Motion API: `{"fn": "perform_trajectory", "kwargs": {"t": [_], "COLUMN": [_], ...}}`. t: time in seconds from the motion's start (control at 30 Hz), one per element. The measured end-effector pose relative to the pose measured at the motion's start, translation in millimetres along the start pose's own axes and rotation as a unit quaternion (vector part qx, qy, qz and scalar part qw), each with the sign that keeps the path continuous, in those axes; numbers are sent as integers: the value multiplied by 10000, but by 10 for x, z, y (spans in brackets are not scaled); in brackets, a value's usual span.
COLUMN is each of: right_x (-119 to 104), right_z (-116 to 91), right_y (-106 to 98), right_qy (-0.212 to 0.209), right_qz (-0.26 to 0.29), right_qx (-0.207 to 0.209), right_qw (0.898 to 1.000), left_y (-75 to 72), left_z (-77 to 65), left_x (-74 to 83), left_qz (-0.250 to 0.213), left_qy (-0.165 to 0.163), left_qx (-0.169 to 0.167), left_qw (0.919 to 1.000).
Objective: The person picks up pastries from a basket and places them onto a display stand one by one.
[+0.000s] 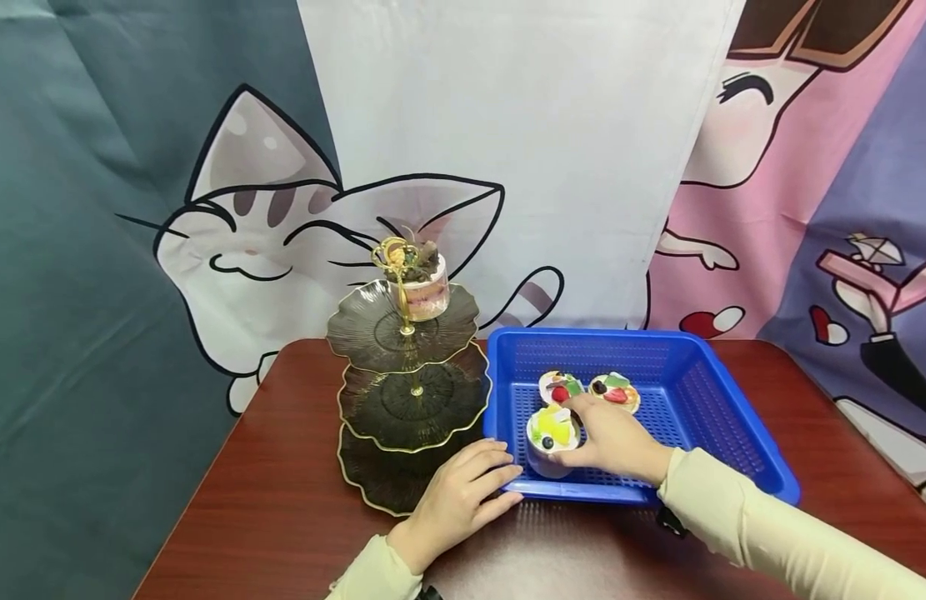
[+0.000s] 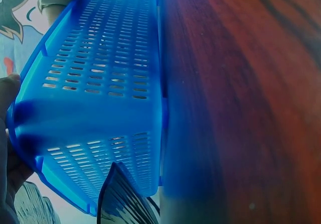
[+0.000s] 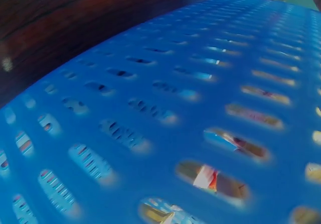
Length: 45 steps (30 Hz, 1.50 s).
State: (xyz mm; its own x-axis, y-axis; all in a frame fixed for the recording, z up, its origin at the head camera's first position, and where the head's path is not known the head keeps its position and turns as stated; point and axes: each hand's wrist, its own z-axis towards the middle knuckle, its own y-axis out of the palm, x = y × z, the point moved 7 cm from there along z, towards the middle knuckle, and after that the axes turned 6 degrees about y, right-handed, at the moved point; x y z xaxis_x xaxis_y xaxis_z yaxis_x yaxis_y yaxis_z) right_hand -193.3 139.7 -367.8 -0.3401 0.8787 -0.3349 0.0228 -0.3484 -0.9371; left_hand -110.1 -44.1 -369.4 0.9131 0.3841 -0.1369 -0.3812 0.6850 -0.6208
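Observation:
My right hand (image 1: pixel 613 437) reaches into the blue plastic basket (image 1: pixel 740 408) and holds a dessert cup (image 1: pixel 553 433) topped with yellow fruit and a dark berry, thumb and fingers around its side. Behind it in the basket are two more fruit-topped dessert cups, one with a red berry (image 1: pixel 558 392) and one with a strawberry slice (image 1: pixel 618 392). My left hand (image 1: pixel 463 500) rests on the basket's front left corner, fingers fairly straight at the rim. In the right wrist view the slotted basket wall (image 3: pixel 165 103) hides the held cup.
Left of the basket stands a three-tier dark cake stand (image 1: pixel 417 408) with gold wavy rims. A layered dessert cup (image 1: pixel 425 296) sits on its top plate, beside the gold handle. All stand on a reddish-brown table (image 1: pixel 275 475), with a cartoon-printed curtain (image 1: pixel 508 100) behind.

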Motion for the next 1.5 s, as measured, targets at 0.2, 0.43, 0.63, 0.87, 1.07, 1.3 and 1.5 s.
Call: {"fn": "perform_trajectory", "kwargs": {"t": [0.2, 0.43, 0.63, 0.87, 1.07, 1.3, 1.5], "right_x": [28, 53, 18, -5, -31, -79, -108], "right_z": [-18, -55, -65, -75, -100, -116, -125], "right_y": [-68, -149, -241, -235, -249, -347, -416], "right_qy": [10, 174, 36, 77, 139, 4, -113], "right_qz": [138, 158, 218, 124, 54, 42, 55], "right_qx": [-33, -135, -43, -89, -166, -37, 20], "right_qw": [9999, 9996, 9997, 9999, 9998, 10000, 9999], "left_y": [18, 23, 20, 22, 16, 13, 13], "left_z": [10, 31, 38, 24, 18, 4, -12], "left_x": [20, 33, 21, 15, 4, -16, -18], "left_qz": [-40, -19, -26, -40, -66, -41, -56], "left_qy": [-37, 14, 41, 3, -9, -38, -68], "left_qx": [11, 46, 70, 34, 24, 3, -3], "left_qw": [10000, 10000, 10000, 10000, 10000, 10000, 10000]}}
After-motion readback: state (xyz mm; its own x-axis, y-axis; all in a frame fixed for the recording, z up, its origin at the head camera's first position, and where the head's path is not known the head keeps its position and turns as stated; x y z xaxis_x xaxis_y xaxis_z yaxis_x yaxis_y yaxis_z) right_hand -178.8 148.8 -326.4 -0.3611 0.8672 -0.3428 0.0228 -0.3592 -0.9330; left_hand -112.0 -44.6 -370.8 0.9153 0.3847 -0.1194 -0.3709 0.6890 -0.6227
